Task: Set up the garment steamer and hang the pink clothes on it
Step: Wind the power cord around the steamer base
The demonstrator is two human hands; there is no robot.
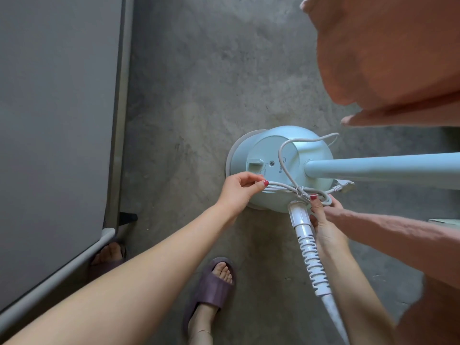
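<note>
Head view: the steamer base (278,168) stands on the floor (199,83). Left hand (239,190) and right hand (323,215) pinch its bundled cord (286,188), limp and light; best untied at the knot. Pink clothes (388,58) hang soft above.

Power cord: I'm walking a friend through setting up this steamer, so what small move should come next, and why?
Probably undo the tie around the power cord. The cord is bundled on the steamer base, the left hand pinches one end, the right hand holds the other, and the plug lies unplugged.
</note>
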